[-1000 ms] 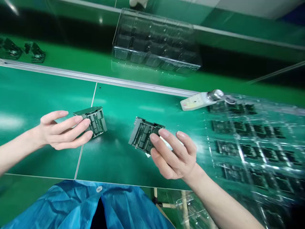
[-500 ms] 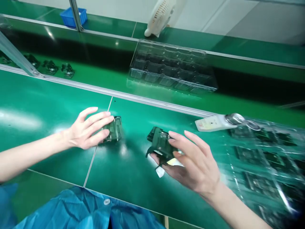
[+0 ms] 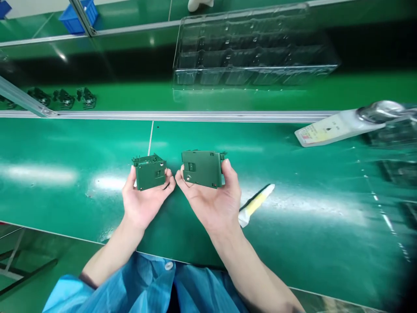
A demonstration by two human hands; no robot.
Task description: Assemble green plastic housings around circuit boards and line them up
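In my left hand (image 3: 143, 202) is a small dark green plastic housing (image 3: 151, 174), gripped by its sides between thumb and fingers. A similar, slightly larger-looking green plastic housing (image 3: 202, 168) is held the same way in my right hand (image 3: 216, 200). Both parts are tilted up, so their flat faces with small holes and a square recess show. The two hands are side by side above the green bench, the parts a little apart. Beside my right wrist lies a yellow and white tool with a black edge (image 3: 256, 203), its kind unclear.
A clear compartment tray (image 3: 241, 71) sits on the shelf behind the metal rail. Several dark parts (image 3: 87, 98) stand at the back left. At right lies a white bottle with a metal top (image 3: 339, 127), near a clear tray of parts (image 3: 399, 171). A blue bin (image 3: 73, 21) is farther back.
My left hand has lifted its housing and turned its flat face up. The right hand has moved left with its housing, also turned. The view has shifted downward.
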